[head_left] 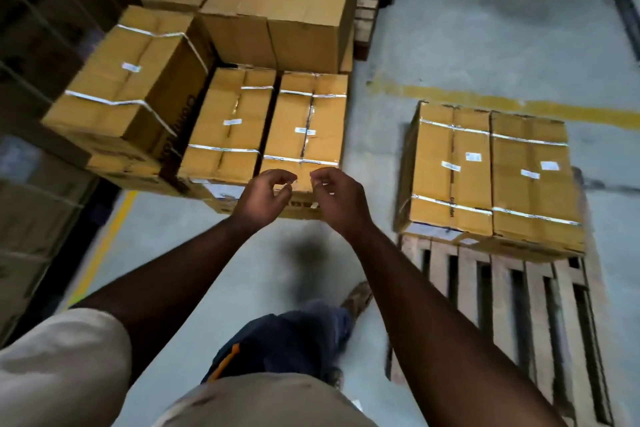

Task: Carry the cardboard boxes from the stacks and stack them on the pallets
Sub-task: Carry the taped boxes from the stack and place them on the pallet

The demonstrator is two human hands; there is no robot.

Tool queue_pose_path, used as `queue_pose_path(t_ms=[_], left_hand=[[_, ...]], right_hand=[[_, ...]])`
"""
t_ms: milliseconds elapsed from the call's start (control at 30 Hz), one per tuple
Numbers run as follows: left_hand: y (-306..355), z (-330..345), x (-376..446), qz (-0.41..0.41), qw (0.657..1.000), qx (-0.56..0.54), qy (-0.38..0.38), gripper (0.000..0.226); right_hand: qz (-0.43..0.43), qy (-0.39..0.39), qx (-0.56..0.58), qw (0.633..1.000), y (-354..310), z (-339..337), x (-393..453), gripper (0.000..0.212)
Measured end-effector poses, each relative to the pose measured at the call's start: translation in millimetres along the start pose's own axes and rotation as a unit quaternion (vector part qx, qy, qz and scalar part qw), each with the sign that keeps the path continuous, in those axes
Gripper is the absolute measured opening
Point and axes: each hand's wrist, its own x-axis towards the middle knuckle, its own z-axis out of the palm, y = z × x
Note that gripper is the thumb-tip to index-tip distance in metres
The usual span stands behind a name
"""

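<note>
**Warehouse Floor: Box Stack and Pallet**

Smooth grey concrete floor (450, 45). Slatted wooden pallet (502, 295) carries two strapped rectangular cardboard boxes (491, 170). Strapped source stack (266, 121) stands ahead. Left hand (265, 196) and right hand (337, 198): fingers loosely curled, empty, nearly together.

Hardly any lettering here can be read. The white stickers (473, 157) on the strapped boxes on the pallet (498, 291) carry print that is too small and blurred to make out, and so do the stickers (305, 131) on the stacked boxes at the left. Dark printing runs down the side of the tilted box (133, 80) (large capitals, seen sideways and smeared by motion), but no word can be made out. A short vertical word on the left pallet box (450, 166) is likewise illegible.
</note>
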Motion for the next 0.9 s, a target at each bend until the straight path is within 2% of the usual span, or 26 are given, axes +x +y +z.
queue_pose_path(t_ms=[167, 300, 500, 667, 767, 900], left_hand=[[-54.6, -85.5, -19.7, -0.011, 1.0, -0.016, 0.011, 0.022], [-104.7, -142.9, -18.2, -0.02, 0.999, -0.04, 0.02, 0.022], [-220.3, -253.1, -2.8, -0.041, 0.997, -0.045, 0.039, 0.027], [-332.7, -343.4, 24.6, -0.079, 0.991, -0.093, 0.048, 0.025], [-375.1, -386.8, 50.2, -0.112, 0.987, -0.098, 0.062, 0.034], [-421.2, -429.2, 111.4, -0.145, 0.98, -0.09, 0.101, 0.015]], right_hand=[[0.023, 0.001, 0.023, 0.999, -52.3, 71.5, -24.1, 0.021], [0.024, -0.003, 0.006, 1.0, -90.9, 141.0, -10.1, 0.019], [0.071, -0.007, 0.064, 0.995, -150.9, 274.6, 47.3, 0.019], [0.12, -0.002, 0.096, 0.988, -185.9, 375.6, 101.0, 0.018], [0.142, -0.008, 0.131, 0.981, -206.2, 421.8, 137.0, 0.018], [0.191, 0.018, 0.151, 0.97, -213.2, 474.9, 189.6, 0.016]])
